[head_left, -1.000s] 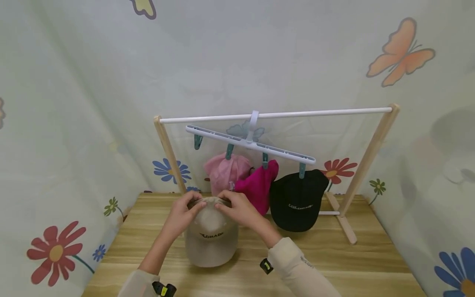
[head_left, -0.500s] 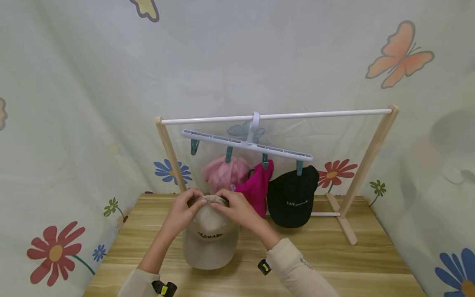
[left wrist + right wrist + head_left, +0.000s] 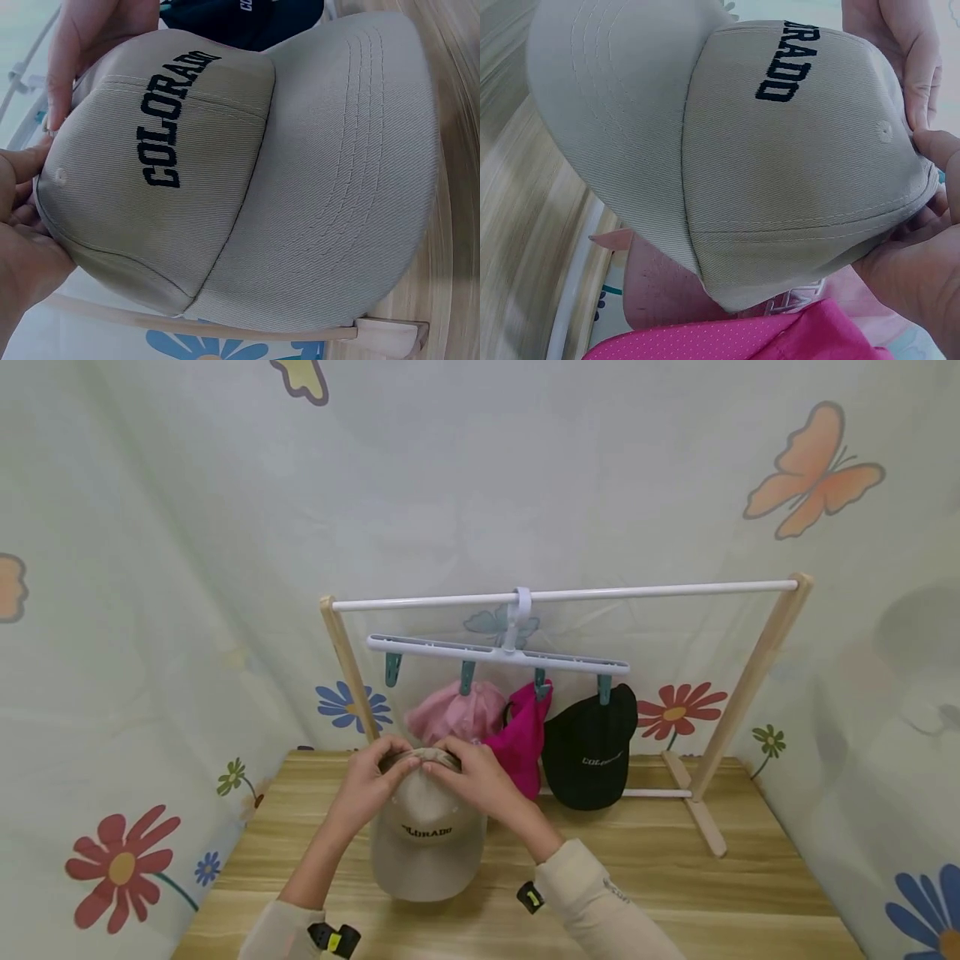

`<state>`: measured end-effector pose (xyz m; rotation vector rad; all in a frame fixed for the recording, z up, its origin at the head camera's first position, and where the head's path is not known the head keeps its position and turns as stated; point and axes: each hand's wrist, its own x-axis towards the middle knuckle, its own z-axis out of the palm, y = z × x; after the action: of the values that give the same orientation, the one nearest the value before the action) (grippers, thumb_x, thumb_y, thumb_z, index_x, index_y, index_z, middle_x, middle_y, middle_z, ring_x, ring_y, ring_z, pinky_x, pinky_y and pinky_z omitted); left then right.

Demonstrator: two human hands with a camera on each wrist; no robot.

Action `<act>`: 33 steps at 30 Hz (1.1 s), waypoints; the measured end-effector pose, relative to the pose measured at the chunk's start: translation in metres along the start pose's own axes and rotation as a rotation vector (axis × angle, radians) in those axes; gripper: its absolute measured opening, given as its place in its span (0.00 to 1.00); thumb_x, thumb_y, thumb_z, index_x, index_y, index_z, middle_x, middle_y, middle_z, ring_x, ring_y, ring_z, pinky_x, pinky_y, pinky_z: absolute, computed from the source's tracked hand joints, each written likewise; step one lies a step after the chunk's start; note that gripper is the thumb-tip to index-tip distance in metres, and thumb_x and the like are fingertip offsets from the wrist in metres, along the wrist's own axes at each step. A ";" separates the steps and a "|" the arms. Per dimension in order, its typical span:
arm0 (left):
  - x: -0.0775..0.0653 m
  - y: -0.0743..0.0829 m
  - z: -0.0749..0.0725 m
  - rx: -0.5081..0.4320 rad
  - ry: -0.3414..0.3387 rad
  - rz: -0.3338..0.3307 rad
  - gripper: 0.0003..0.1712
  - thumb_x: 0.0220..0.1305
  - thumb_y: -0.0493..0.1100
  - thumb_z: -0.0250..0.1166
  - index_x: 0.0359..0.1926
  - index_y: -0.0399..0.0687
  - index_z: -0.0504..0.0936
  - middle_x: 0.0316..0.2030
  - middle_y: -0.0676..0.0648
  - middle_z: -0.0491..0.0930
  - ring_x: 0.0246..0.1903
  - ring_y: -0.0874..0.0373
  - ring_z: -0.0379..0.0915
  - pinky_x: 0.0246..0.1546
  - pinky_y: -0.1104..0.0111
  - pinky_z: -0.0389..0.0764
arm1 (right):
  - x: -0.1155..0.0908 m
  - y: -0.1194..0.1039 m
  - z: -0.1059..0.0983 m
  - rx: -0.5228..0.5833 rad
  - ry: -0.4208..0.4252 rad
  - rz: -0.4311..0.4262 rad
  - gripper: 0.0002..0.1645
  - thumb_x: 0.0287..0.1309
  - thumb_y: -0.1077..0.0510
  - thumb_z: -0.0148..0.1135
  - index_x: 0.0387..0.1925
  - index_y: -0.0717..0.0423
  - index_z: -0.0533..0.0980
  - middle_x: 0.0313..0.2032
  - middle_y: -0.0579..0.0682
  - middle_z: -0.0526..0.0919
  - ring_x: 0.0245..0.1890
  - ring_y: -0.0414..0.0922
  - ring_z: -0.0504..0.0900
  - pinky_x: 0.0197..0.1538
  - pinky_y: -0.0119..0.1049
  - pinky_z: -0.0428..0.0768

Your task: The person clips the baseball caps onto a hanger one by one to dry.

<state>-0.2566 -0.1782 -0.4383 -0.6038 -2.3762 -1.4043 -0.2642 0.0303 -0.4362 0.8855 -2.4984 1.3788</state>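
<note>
A beige baseball cap (image 3: 427,852) with dark COLORADO lettering hangs brim-down between both hands. My left hand (image 3: 372,781) pinches the top of its crown on the left, thumb in front and fingers behind. On the right side of that same top, my right hand (image 3: 472,772) pinches the fabric, the two thumbs close together. In the left wrist view the whole brim (image 3: 360,165) shows. Behind the cap, a white clip hanger (image 3: 498,653) hangs from a rail; its leftmost green clip (image 3: 392,669) holds nothing.
A pink cap (image 3: 457,714), a magenta cap (image 3: 521,743) and a black cap (image 3: 588,760) hang from the other clips. The rack has a white rail (image 3: 645,594) and wooden posts (image 3: 750,685), standing on a wood-grain table (image 3: 637,893).
The hanger has swung nearer to level, its left end lower, and the hung caps have shifted slightly. Both hands keep hold of the beige cap, gathering its top fabric, almost in place.
</note>
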 end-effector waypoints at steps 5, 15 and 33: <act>-0.001 0.004 -0.002 0.003 0.006 0.004 0.05 0.66 0.38 0.70 0.40 0.44 0.83 0.36 0.48 0.83 0.35 0.57 0.76 0.36 0.72 0.78 | -0.001 -0.004 0.001 -0.005 0.013 -0.005 0.08 0.68 0.52 0.66 0.44 0.51 0.79 0.34 0.42 0.81 0.34 0.39 0.77 0.38 0.30 0.77; 0.001 0.009 -0.005 0.005 0.006 -0.007 0.05 0.67 0.39 0.69 0.41 0.44 0.82 0.36 0.47 0.82 0.36 0.56 0.76 0.38 0.72 0.78 | -0.001 -0.011 -0.002 0.005 0.024 -0.023 0.08 0.68 0.53 0.66 0.43 0.51 0.79 0.34 0.43 0.82 0.34 0.39 0.78 0.39 0.30 0.80; 0.010 0.010 -0.013 -0.010 -0.044 -0.014 0.07 0.68 0.42 0.69 0.42 0.44 0.82 0.37 0.46 0.81 0.36 0.55 0.75 0.38 0.71 0.78 | 0.007 -0.010 -0.005 0.026 0.049 -0.057 0.08 0.68 0.54 0.66 0.45 0.51 0.81 0.39 0.43 0.85 0.38 0.38 0.80 0.44 0.30 0.81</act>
<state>-0.2595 -0.1836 -0.4201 -0.6272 -2.4134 -1.4234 -0.2649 0.0271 -0.4230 0.9093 -2.4054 1.4002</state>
